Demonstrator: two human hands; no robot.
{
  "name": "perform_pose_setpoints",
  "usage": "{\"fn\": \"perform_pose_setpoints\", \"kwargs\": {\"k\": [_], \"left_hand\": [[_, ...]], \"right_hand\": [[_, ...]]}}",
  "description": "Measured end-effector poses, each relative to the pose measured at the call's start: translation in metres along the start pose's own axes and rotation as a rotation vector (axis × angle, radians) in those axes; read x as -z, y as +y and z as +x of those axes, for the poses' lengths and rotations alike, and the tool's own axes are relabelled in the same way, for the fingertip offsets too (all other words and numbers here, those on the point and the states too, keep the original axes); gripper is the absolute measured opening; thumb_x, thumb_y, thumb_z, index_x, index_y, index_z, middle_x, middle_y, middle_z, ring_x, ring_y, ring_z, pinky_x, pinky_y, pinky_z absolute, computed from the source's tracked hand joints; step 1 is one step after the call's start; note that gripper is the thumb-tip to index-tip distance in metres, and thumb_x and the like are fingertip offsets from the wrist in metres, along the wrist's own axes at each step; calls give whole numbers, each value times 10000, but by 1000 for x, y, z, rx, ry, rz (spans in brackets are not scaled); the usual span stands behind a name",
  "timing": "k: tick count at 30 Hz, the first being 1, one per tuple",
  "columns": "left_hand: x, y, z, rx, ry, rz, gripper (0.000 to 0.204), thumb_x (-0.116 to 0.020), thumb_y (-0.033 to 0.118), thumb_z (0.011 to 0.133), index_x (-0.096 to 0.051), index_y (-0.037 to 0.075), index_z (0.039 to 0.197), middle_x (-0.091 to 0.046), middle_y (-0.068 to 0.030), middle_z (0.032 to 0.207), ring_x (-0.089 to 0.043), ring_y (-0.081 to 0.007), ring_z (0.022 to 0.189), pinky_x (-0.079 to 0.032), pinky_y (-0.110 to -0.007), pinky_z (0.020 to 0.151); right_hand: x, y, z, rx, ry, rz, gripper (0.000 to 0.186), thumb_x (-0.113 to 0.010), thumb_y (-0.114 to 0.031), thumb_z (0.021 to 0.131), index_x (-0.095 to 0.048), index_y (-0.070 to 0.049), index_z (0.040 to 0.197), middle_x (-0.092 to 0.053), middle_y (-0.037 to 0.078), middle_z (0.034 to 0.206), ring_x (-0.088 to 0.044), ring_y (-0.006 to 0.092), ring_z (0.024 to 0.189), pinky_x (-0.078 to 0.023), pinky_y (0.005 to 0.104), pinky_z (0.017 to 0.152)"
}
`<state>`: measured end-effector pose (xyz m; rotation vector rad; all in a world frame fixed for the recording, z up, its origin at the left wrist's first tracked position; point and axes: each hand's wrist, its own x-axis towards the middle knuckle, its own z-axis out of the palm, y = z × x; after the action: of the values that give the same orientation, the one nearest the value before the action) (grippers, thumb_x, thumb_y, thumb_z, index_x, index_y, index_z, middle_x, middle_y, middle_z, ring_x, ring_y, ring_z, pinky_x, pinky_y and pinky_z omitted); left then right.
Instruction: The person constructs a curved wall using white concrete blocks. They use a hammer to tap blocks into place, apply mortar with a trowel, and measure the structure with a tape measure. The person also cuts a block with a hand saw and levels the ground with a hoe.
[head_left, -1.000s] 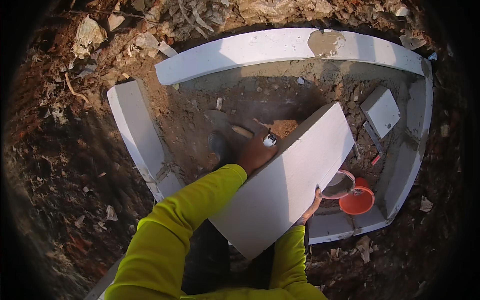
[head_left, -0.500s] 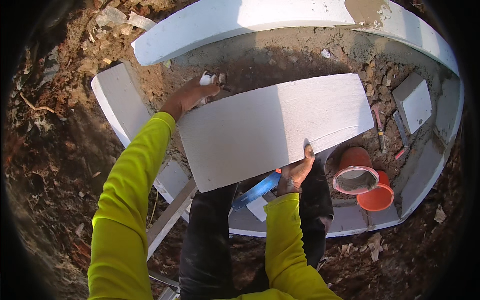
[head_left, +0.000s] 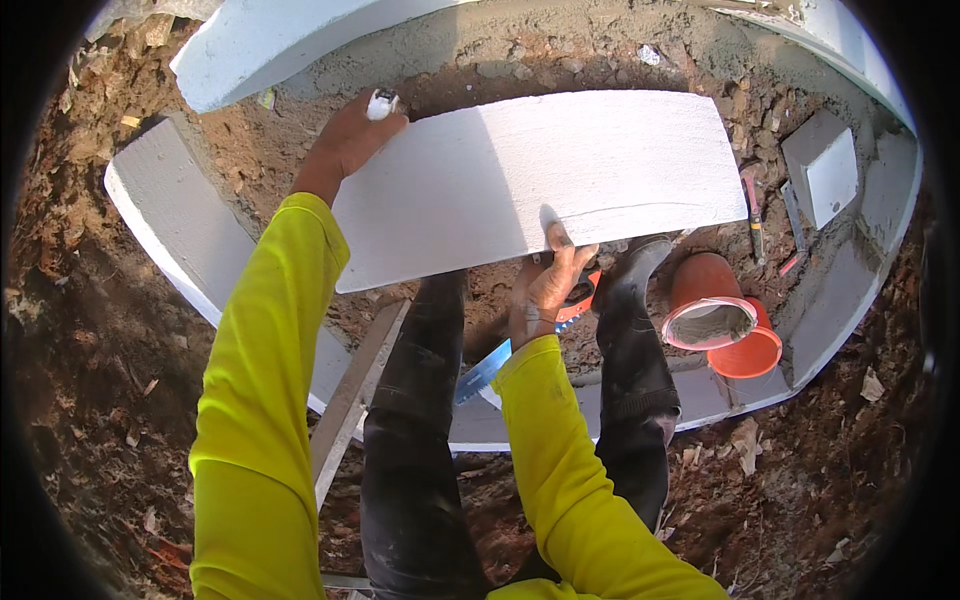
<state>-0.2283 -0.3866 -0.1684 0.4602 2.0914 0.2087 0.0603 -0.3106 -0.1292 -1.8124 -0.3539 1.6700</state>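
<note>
A long white block (head_left: 600, 150) lies almost crosswise in front of me, held in both hands. My left hand (head_left: 345, 140) grips its upper left edge; a small white-and-dark thing (head_left: 382, 104) shows at those fingertips, too small to tell whether held or worn. My right hand (head_left: 555, 280) is closed on the block's near edge, thumb up against its face. Just below that hand is a saw (head_left: 482, 371) with a blue blade and an orange-black handle, partly hidden.
A white curved block border (head_left: 310, 30) with grey mortar rings the rough soil. At right are two orange buckets (head_left: 744, 358), one mortar-coated, hand tools (head_left: 752, 215) and a small block (head_left: 827, 176). A long metal bar (head_left: 350, 400) lies left of my booted legs (head_left: 420, 420).
The block has turned from steeply slanted to nearly crosswise and moved upward in view, both hands still on it. My legs and the saw have come into clearer sight.
</note>
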Motion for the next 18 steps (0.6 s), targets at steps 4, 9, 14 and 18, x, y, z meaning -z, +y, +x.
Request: {"fn": "perform_pose_setpoints", "kwargs": {"k": [4,9,14,18], "left_hand": [[1,36,-45,3,216,-557,334,-644,207,883,-572,6,1140,-638,-87,982,-602,-139,817,-497,-293,717],[-49,-20,-150,81,666,-862,360,-568,272,926,-545,62,1216,-589,-94,1146,-576,-202,1031,-490,-413,844],[-53,-6,-168,476,931,-1462,610,-507,483,879,-429,77,1327,-461,-159,1324,-424,-331,1266,-354,-722,956],[-27,10,-159,387,818,-1385,619,-502,449,865,-395,82,1352,-414,-192,1366,-403,-363,1304,-311,-747,1003]], "right_hand": [[-14,22,13,64,-32,-119,1040,-753,-124,730,-98,-81,1536,-317,149,1462,-380,289,1304,-343,458,1073],[16,6,7,-52,-244,-150,1082,-709,-122,790,42,-157,1567,-275,168,1499,-373,322,1333,-331,531,1099],[24,3,4,-123,-415,-89,1106,-645,-44,759,115,-137,1557,-312,169,1501,-407,328,1326,-351,531,1101],[43,25,25,184,-513,-587,780,-622,-6,756,-293,3,1463,-502,237,1349,-500,357,1230,-420,478,1041]]}}
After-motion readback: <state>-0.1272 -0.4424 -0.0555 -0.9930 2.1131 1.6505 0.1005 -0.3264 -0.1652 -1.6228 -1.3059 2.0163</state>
